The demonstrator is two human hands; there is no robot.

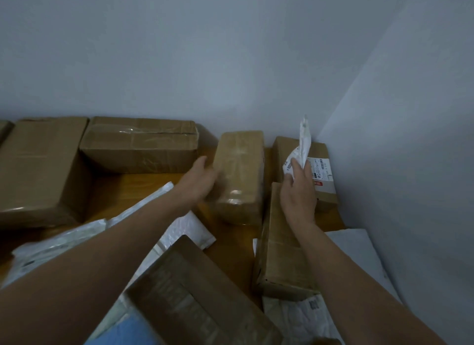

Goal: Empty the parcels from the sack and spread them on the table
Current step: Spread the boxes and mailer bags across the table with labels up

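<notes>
my left hand (201, 181) reaches out to the taped box (243, 165) in the middle of the desk (143, 188). the thumb stands up apart from the fingers, and the fingers lie against the box's near left edge. they are smeared by blur, so i cannot tell whether they grip the box or only touch it.

my right hand (298, 194) pinches a small white mailer (304, 142) by its lower end, fingers curled round the crumpled plastic. the mailer stands upright in the air with a printed label near my fingertips, and it hangs over the labelled box (323, 188) in the far right corner by the wall (230, 49).

the taped box is brown cardboard, wrapped in shiny clear tape, lying lengthwise away from me. the labelled box sits just beside it on the right. a long box (279, 255) lies nearer to me, under my right wrist, its far end close to the labelled box.

a wide box (138, 144) lies along the wall at the back, and a big box (38, 170) sits touching its left end. a near box (189, 293) lies tilted at the front, partly over some white mailers (184, 226) spread under my left forearm. one more flat mailer (302, 316) lies at the front right, beneath the long box's near end.
</notes>
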